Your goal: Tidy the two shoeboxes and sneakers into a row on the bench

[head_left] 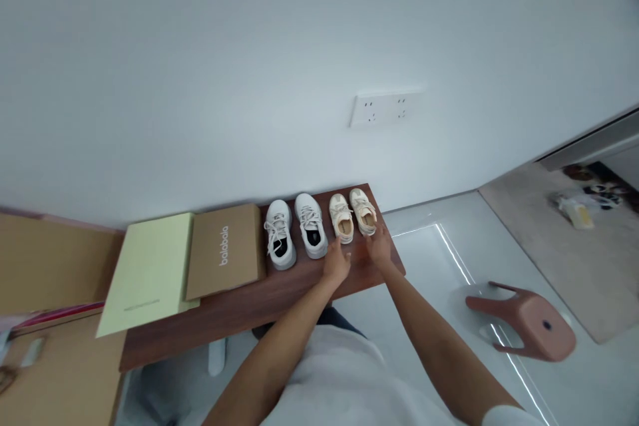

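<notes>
Two small cream shoes (341, 216) stand side by side near the right end of a brown wooden bench (299, 293), toes toward the wall. My left hand (337, 262) is just behind the heel of the left small shoe, thumb apart from the fingers; whether a fingertip touches it is unclear. At the heel of the right small shoe (363, 208), my right hand (379, 246) has its thumb and fingers on either side, partly hidden by the shoe. A larger pair of white lace-up sneakers (309, 216) sits left of them.
Left of the sneakers lie a brown "balabala" shoebox (224, 249) and a pale green box (150, 266). Cardboard boxes (64, 359) are at far left. A pinkish plastic stool (534, 326) is on the floor at right. The wall holds a white socket panel (384, 110).
</notes>
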Action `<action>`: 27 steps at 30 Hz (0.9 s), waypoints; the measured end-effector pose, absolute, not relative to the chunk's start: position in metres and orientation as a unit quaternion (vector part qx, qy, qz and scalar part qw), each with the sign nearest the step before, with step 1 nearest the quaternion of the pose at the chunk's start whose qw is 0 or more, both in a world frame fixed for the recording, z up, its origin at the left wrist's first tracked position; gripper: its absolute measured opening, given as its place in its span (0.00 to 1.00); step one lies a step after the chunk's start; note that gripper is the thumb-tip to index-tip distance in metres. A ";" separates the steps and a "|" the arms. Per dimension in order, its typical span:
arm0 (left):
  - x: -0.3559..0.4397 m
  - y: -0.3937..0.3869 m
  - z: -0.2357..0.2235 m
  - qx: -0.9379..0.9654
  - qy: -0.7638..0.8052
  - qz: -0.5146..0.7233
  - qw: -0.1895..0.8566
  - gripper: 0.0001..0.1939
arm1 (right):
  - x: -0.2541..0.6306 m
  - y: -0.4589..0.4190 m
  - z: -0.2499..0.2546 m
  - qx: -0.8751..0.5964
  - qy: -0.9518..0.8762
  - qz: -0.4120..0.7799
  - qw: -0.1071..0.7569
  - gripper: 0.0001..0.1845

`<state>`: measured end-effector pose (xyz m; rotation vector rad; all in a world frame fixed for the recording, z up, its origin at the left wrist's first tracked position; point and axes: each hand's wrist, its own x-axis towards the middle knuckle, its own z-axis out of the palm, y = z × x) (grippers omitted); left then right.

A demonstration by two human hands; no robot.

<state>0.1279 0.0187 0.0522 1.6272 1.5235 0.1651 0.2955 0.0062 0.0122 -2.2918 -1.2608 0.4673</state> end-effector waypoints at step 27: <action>0.169 0.056 -0.010 0.274 0.576 0.111 0.762 0.17 | 0.349 0.018 -0.033 -0.689 -0.154 0.511 0.490 0.14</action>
